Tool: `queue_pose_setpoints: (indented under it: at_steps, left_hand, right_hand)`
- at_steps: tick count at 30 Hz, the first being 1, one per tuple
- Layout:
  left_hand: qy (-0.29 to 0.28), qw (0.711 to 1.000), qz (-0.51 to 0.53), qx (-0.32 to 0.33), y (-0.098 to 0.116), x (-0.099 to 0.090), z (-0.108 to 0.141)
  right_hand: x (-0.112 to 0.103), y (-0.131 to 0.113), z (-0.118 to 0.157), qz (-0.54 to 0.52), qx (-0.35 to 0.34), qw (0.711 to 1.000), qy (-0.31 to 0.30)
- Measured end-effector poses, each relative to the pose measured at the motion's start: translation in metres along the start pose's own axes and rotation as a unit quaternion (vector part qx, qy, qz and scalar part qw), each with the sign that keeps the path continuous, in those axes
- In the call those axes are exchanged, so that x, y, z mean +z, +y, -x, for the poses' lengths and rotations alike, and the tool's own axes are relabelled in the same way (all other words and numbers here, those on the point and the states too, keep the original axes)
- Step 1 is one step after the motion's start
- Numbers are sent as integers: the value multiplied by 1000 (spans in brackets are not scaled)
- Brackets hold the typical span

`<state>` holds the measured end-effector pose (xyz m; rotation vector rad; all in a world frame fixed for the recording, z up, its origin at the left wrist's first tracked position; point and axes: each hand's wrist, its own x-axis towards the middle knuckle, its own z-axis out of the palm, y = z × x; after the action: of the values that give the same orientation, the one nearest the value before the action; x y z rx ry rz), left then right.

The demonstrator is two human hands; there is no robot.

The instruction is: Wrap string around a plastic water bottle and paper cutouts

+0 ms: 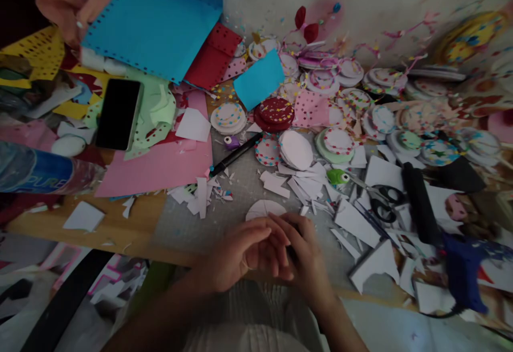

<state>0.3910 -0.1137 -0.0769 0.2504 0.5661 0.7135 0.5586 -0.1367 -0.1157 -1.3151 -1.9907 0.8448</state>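
Observation:
My left hand (250, 250) is palm up at the table's front edge, its fingers loosely curled and apart, with nothing visible in it. Touching or overlapping its fingertips is my right hand (302, 248), bent around something dark that is mostly hidden. Just beyond both hands a white paper disc (264, 209) with faint lines lies on the grey cutting mat (180, 232). White paper strips (308, 184) are scattered past the disc. A black pen (236, 154) lies farther back on the mat.
Decorated discs (274, 114) crowd the back. Scissors (382, 200), a black roll (419, 202) and a blue glue gun (463, 272) lie right. At left are a phone (118, 114), a water bottle (44, 170), pink foam (160, 170) and a blue sheet (156, 26).

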Motion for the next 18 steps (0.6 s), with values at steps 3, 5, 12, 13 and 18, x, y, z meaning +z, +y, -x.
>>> queue_pose_setpoints:
  at_steps: [3, 5, 12, 13, 18]
  left_hand:
    - [-69, 995, 58, -37, -3, 1, -3]
    - [-94, 992, 55, -56, -2, 2, -4]
    - [-170, 980, -52, -88, 2, 6, -1]
    - [-179, 976, -71, -99, 2, 5, 0]
    - [-215, 961, -140, -102, 2, 0, 5]
  right_hand:
    - [-1, -1, 0, -23, 14, 1000, 3]
    - [-3, -1, 1, -30, 13, 999, -8]
    - [-7, -8, 0, -90, 7, 995, 51]
    - [-8, -11, 0, -110, 14, 993, 51]
    - [-12, -23, 0, -236, 51, 970, 32]
